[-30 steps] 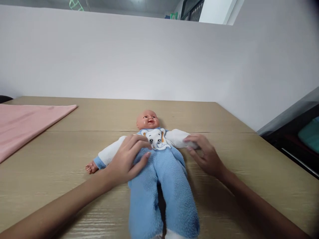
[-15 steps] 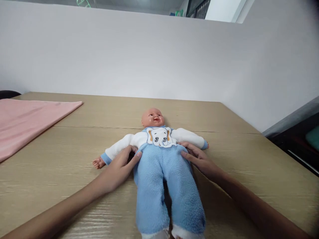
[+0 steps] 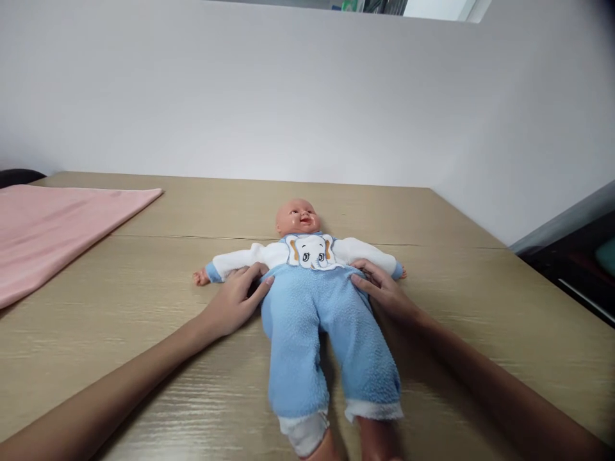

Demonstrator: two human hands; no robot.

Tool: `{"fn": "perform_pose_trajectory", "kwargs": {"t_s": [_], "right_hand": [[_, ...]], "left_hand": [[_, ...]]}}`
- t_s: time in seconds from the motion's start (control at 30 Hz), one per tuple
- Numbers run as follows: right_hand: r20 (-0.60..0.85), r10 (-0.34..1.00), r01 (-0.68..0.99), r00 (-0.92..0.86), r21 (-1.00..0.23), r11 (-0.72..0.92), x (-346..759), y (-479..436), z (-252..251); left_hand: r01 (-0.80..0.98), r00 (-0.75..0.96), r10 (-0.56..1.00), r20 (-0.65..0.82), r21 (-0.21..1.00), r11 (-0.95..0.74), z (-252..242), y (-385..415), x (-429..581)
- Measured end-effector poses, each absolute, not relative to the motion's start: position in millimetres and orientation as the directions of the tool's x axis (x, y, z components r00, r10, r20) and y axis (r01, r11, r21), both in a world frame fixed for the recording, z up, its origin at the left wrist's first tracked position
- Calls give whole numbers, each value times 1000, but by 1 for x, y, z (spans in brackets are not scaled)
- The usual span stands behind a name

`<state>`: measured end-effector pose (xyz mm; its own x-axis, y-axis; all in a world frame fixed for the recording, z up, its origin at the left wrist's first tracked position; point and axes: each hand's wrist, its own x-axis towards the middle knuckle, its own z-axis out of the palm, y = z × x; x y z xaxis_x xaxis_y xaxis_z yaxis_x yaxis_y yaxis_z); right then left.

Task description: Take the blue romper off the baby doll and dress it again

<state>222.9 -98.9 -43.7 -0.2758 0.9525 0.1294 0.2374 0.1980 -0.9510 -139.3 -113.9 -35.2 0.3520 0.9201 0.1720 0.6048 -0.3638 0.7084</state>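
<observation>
A baby doll (image 3: 298, 218) lies on its back on the table, head away from me and arms spread wide. It wears a white top with an elephant face (image 3: 312, 251) on the chest and fuzzy light blue pants (image 3: 298, 326) with white cuffs. My left hand (image 3: 240, 294) grips the waistband at the doll's side, thumb on the cloth and fingers behind it. On the opposite side my right hand (image 3: 384, 288) holds the waistband in the same way. Both lower legs of the doll show bare below the cuffs.
A pink cloth (image 3: 62, 224) lies flat at the left of the wooden table (image 3: 192, 365). A pale wall (image 3: 307, 96) rises behind the table. Past the right edge is a dark piece of furniture (image 3: 576, 275).
The pants have shifted up the doll's legs, so bare shins now show under the cuffs. The doll's arm on the left has swung upward. Both hands keep their hold; the view tilts slightly down.
</observation>
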Motion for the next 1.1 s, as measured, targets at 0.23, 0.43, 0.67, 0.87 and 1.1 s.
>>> {"fn": "perform_pose_trajectory", "kwargs": {"t_s": [0.23, 0.43, 0.67, 0.87, 1.1], "right_hand": [[269, 949, 380, -164, -871, 312, 217, -101, -47], [300, 953, 362, 48, -894, 263, 214, -99, -64], [330, 932, 496, 151, -841, 217, 216, -102, -66], [340, 933, 516, 120, -824, 234, 215, -104, -67], [392, 920, 657, -1, -694, 296, 252, -105, -52]], "left_hand": [[743, 345, 914, 213, 533, -405, -34, -116, -140], [786, 289, 929, 230, 496, -368, -33, -118, -137], [740, 230, 838, 494, 470, -481, -20, -118, -126], [583, 506, 698, 506, 396, -710, 26, -103, -51], [618, 781, 623, 50, 84, -782, 45, -34, 72]]}}
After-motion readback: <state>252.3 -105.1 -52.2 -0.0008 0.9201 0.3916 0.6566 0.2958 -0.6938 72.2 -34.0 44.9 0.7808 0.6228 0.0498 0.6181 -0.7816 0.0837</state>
